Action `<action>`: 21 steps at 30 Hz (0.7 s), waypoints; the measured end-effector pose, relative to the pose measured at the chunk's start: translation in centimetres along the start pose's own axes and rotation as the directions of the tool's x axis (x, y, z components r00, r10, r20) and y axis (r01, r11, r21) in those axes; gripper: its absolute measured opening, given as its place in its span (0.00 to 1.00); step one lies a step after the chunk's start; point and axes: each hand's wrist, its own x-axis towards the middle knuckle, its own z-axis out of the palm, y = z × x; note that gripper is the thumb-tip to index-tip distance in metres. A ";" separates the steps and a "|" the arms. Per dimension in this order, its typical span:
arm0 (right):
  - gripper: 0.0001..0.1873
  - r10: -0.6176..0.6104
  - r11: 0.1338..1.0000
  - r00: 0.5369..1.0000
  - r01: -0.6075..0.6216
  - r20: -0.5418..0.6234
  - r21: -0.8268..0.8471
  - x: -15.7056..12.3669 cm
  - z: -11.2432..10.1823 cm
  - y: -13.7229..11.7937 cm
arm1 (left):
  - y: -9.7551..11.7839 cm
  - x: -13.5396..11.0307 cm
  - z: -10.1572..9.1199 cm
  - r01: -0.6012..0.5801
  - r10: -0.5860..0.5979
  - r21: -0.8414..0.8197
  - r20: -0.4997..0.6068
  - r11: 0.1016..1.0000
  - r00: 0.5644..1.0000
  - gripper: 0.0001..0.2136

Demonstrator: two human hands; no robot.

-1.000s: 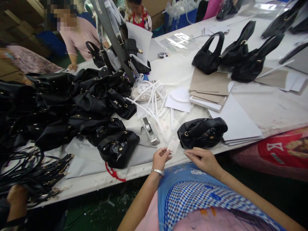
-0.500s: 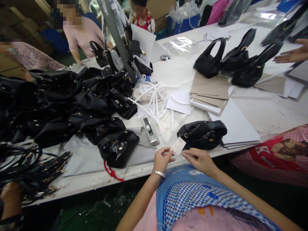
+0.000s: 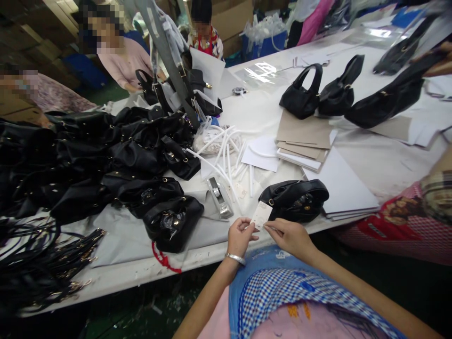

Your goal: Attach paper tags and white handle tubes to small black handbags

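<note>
At the near table edge my left hand (image 3: pixel 240 235) pinches a small white tag (image 3: pixel 262 214) by its lower corner. My right hand (image 3: pixel 288 235) is closed in a pinch beside the tag, on something thin I cannot make out. Just beyond both hands a small black handbag (image 3: pixel 294 199) lies on its side on the white table (image 3: pixel 384 165).
A big heap of black bags (image 3: pixel 106 155) and loose straps (image 3: pixel 42 259) fills the left. White tubes (image 3: pixel 226 150), a tape dispenser (image 3: pixel 219 197), card sheets (image 3: pixel 307 136) and upright bags (image 3: pixel 318 92) lie behind. Other people stand at the far left; a person in red is at the right.
My hands have drawn together and lifted the tag off the table edge. At the right another person's hand has reached in and tipped the third upright bag.
</note>
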 end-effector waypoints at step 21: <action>0.18 0.154 0.860 0.983 -0.082 -0.103 0.503 -0.4 -0.4 0.3 | 4.1 -0.2 0.0 -0.529 0.462 0.689 0.308 0.495 0.832 0.07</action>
